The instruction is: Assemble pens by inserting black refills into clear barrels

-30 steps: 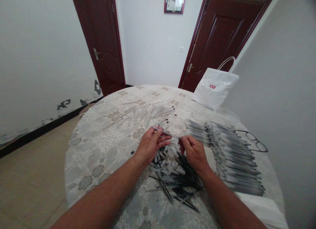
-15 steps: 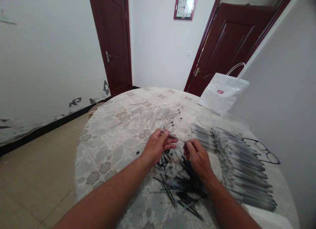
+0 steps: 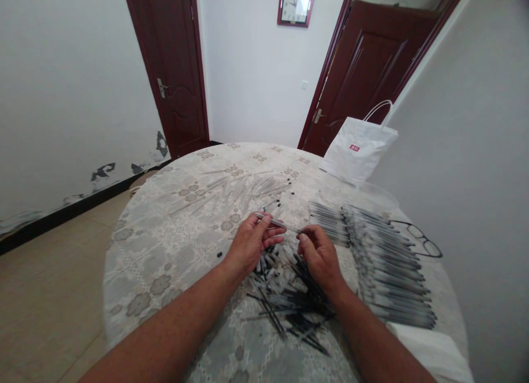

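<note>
A round tabletop (image 3: 173, 245) with a flowered lace cloth carries everything. At its far right edge leans a white paper bag (image 3: 357, 151). Along the right side lies a long row of finished pens (image 3: 384, 262), with a pair of glasses (image 3: 417, 241) just beyond it. A loose heap of dark pen parts (image 3: 289, 300) lies under the hands, and clear tubes (image 3: 243, 187) are scattered farther back. The left hand (image 3: 250, 244) and right hand (image 3: 320, 256) hold one pen (image 3: 276, 223) above the heap, fingers pinching either end.
</note>
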A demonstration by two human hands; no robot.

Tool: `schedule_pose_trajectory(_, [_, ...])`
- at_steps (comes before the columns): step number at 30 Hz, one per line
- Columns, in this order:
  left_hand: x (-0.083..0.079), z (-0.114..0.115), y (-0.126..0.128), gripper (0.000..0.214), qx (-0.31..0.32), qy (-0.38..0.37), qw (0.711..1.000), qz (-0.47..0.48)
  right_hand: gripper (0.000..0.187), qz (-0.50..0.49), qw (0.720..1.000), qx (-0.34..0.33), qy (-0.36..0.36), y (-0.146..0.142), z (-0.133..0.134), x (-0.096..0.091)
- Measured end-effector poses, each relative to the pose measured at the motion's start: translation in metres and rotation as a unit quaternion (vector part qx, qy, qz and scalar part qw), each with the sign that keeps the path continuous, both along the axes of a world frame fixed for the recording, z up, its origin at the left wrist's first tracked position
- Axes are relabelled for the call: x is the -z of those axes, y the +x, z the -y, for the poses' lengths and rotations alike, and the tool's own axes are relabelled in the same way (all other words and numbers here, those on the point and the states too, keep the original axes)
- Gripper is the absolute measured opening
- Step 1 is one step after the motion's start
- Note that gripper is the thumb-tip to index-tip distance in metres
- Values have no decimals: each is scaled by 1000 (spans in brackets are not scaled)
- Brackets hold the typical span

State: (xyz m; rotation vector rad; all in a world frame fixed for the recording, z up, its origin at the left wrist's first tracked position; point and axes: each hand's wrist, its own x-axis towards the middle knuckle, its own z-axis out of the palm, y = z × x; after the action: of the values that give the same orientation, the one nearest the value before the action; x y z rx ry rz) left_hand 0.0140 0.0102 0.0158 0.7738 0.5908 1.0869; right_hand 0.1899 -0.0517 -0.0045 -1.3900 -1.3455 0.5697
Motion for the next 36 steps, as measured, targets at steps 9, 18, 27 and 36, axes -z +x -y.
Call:
schedule_pose_trajectory(9, [-2,1,0,28,6,13,1000,-4,38,-4,1000,-12,-15,1,0,0])
schedule_pose_trajectory(18, [-2,1,-1,29,22,25,999,-9,35,24,999,-20,-20,-1,0,-2])
schedule_pose_trajectory(27, [0,1,0,25,9,23,1000,-10,27,-39,999,-33,-6,0,0,-2])
schedule_pose_trajectory(36, [-1,0,-3,28,27,26,999,-14,44,-18,998,-43,-50,0,0,-5])
